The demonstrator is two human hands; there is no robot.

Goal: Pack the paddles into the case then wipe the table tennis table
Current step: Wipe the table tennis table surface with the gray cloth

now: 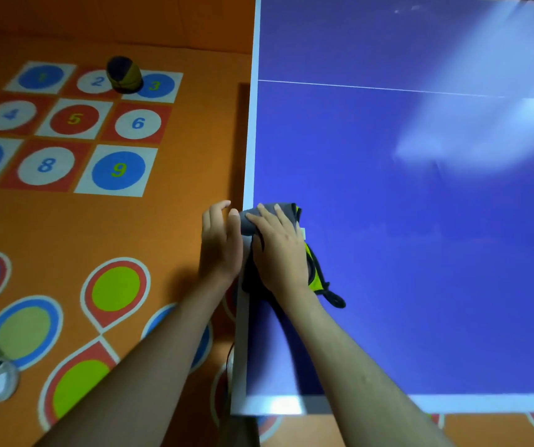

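Your right hand (278, 250) lies flat, fingers spread, on the case (315, 275), a soft black and yellow pouch with a grey cloth (286, 211) at its 12 o'clock end, hiding most of both. The case sits at the left edge of the blue surface (420, 253); its contents cannot be seen. Your left hand (222, 243), at 9 o'clock off the edge, has loosely curved fingers, thumb touching the cloth. On the orange floor (178, 221), around 10 o'clock, a blurry dark and yellow bag (124, 75) stands on numbered squares (75, 124).
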